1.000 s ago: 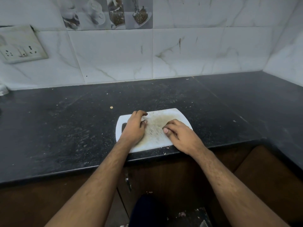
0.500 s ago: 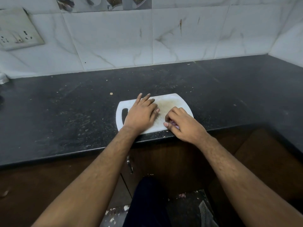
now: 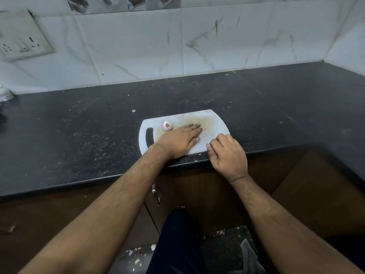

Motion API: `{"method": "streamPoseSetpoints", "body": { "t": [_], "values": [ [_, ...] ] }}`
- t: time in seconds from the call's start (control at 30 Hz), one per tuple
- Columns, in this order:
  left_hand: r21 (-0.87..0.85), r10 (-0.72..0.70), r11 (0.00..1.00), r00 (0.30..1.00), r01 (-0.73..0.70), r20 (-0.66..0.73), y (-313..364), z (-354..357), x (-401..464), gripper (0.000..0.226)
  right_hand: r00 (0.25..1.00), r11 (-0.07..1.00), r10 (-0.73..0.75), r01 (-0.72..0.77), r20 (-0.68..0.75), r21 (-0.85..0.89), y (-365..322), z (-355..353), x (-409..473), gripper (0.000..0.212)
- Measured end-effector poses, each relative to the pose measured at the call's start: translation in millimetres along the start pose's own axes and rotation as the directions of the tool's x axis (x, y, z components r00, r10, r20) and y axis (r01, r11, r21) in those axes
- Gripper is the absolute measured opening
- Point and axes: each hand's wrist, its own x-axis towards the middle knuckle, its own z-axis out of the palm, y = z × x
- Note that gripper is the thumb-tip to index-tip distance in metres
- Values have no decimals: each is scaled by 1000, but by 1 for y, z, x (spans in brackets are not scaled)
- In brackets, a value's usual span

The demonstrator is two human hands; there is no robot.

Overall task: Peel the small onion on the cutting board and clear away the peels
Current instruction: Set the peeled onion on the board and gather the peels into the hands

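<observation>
Two hands work the cutting board (image 3: 215, 123): left hand (image 3: 180, 141) flat, fingers straight together; right hand (image 3: 229, 155) curled at its near edge, contents hidden. Peeled onion (image 3: 167, 125) sits beside the left hand.

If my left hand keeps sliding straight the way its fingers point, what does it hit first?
Probably nothing on the board: the left hand lies flat on the cutting board, fingers pointing right and slightly away. Only stained board lies ahead; the onion sits off that line.
</observation>
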Motion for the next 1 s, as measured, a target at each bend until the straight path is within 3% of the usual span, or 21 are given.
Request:
{"method": "streamPoseSetpoints", "body": {
  "t": [0.17, 0.27, 0.4, 0.6, 0.67, 0.73, 0.9, 1.0],
  "values": [
    [-6, -94, 996, 995, 94, -34, 23, 12, -8, 62, 997, 999, -22, 25, -71, 38, 3, 5, -1, 48],
    [11, -61, 998, 996, 61, -58, 38, 20, -11, 60, 993, 996, 16, -6, -115, 84, 1, 6, -1, 49],
    [22, 23, 1000, 992, -21, -123, 55, 28, -15, 59, 945, 923, 295, -245, -140, 296, -5, 0, 7, 58],
    [-62, 110, 990, 964, -128, -241, 90, 40, -15, 57, 794, 633, 608, -477, -10, 610, -12, -22, 21, 65],
    [-234, 45, 965, 952, -120, -304, 100, 36, -15, 49, 711, 458, 701, -510, 58, 728, -11, -27, 25, 69],
    [-464, -53, 877, 934, -125, -353, 102, 28, -18, 37, 626, 272, 766, -519, 144, 810, -10, -30, 28, 70],
    [-442, -104, 885, 865, -145, -491, 82, 25, -28, 22, 427, -149, 782, -579, 454, 802, -18, -37, 36, 56],
    [-645, -296, 760, 838, -84, -458, 69, 20, -34, 14, 307, -284, 749, -652, 587, 703, -19, -38, 44, 50]
  ]
}}
